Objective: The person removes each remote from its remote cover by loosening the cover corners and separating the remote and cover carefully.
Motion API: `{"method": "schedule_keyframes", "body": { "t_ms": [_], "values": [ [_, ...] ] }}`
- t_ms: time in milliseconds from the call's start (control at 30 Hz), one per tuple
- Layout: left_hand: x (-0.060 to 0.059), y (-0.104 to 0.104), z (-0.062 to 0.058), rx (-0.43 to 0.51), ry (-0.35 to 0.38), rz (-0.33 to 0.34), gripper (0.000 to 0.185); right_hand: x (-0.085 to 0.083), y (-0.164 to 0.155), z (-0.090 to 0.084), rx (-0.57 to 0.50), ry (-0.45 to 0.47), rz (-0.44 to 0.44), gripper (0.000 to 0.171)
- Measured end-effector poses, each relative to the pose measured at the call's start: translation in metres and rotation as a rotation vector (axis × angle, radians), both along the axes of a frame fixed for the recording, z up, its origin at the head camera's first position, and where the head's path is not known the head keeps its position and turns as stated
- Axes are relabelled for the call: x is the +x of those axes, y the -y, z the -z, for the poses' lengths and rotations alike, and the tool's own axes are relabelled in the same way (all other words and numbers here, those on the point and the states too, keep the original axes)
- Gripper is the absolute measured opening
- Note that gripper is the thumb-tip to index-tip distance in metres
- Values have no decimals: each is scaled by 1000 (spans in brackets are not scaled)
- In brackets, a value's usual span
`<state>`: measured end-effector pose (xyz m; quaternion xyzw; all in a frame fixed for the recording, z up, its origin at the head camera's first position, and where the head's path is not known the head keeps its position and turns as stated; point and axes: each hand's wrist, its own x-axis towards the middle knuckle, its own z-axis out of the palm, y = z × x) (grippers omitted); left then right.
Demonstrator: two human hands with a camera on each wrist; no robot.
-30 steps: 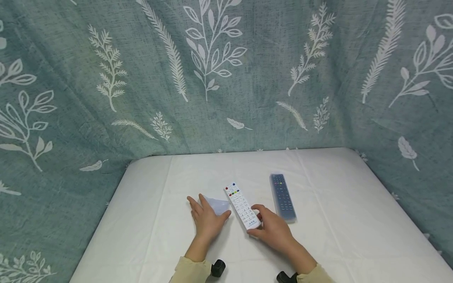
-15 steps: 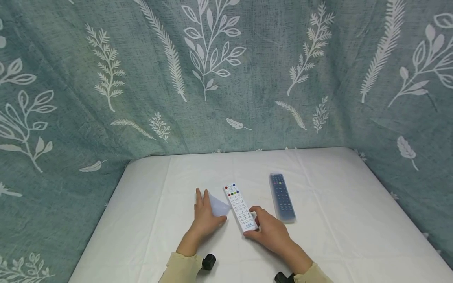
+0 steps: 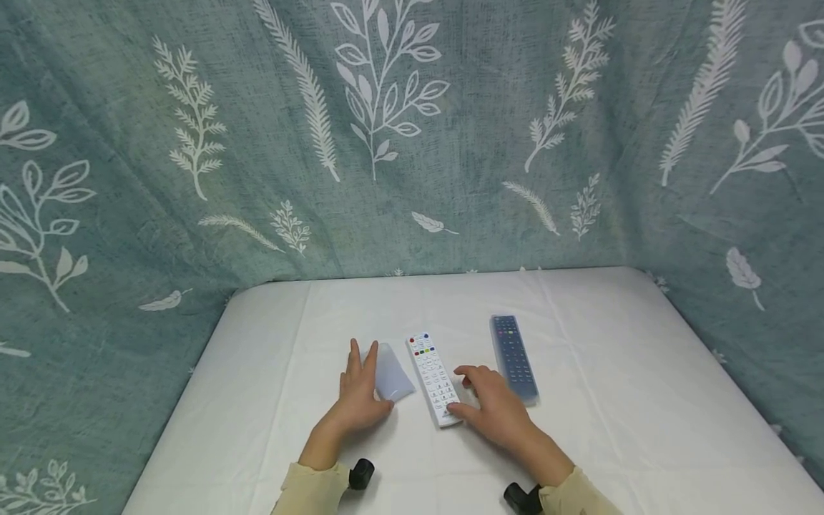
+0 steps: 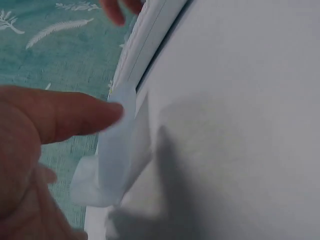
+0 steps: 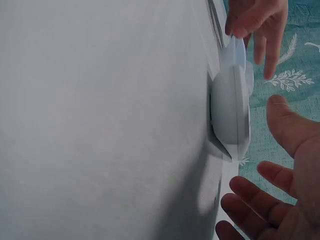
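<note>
A white remote control (image 3: 434,379) with a few coloured buttons lies on the white table. My right hand (image 3: 496,408) is just right of its lower end, the thumb overlapping that end in the head view. In the right wrist view the fingers (image 5: 250,200) are spread apart with nothing between them, and the remote (image 5: 230,107) is seen end-on. To the left, my left hand (image 3: 357,393) is at a limp, translucent pale plastic piece (image 3: 391,373), fingers extended along its left side and thumb at its lower edge. The left wrist view shows the thumb (image 4: 80,112) overlapping this plastic piece (image 4: 117,155).
A dark remote control in a translucent cover (image 3: 515,361) lies behind and right of my right hand. A white cloth covers the table (image 3: 644,400), and a green leaf-patterned curtain (image 3: 476,143) hangs along its back and sides.
My right hand has let go of the white remote, whose lower end has swung slightly left and down onto the table. My left hand has shifted left, and the plastic piece has shifted and turned.
</note>
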<state>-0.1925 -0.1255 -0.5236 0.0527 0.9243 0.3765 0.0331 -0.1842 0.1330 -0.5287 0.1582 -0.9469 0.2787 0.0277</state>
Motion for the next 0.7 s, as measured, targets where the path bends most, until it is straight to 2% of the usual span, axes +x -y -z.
{"method": "schedule_keyframes", "body": {
  "t_ms": [133,200,333,533,700],
  "values": [
    [7,-10,4,-18,-3,-112,105,-9,-3,-2,18,-26,-51,70],
    [8,-16,7,-40,-32,-166,103,-14,-2,-4,34,-18,-88,73],
    [8,-24,14,-95,-75,-228,98,-23,4,-7,67,27,-162,75],
    [5,-23,16,-134,-67,-191,95,-26,13,-4,89,75,-192,71],
    [0,-17,16,-144,-52,-145,96,-26,22,3,96,25,-162,69]
  ]
}}
